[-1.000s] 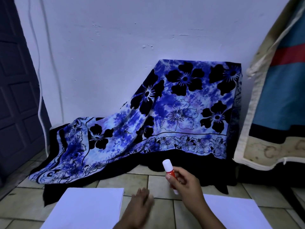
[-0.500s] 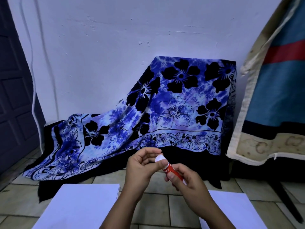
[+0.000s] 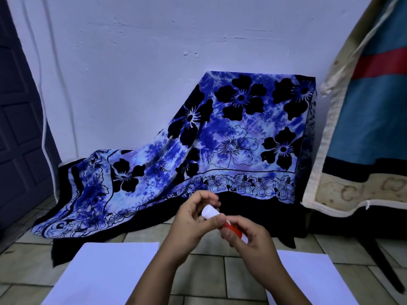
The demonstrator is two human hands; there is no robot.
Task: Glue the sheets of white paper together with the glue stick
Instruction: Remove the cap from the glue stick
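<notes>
Right hand [image 3: 248,238] grips red glue stick [image 3: 232,228]; left hand [image 3: 191,221] fingers [image 3: 204,195] pinch its white cap [image 3: 209,211]. Label [image 3: 228,221] too small to read.

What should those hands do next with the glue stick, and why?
Probably pull the cap off. The left hand pinches the white cap, the right hand grips the glue stick by its red body, and the cap looks still seated. The left sheet and right sheet lie untouched.
</notes>
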